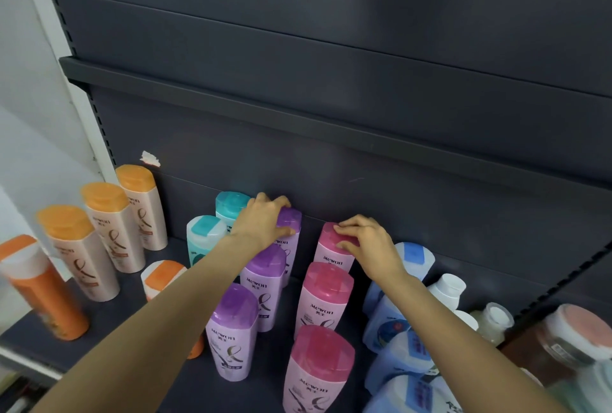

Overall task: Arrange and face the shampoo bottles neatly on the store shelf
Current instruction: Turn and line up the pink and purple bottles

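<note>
Purple-capped bottle [288, 227] gripped by left hand [265, 220].

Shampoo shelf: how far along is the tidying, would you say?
Roughly midway, I'd judge. Done: the orange-capped beige bottles stand in a row, labels forward. In hand: the left hand grips the rearmost purple-capped lilac bottle, and the right hand the rearmost pink-capped bottle. Left: the teal-capped bottles and the blue-labelled bottles still look uneven.
</note>
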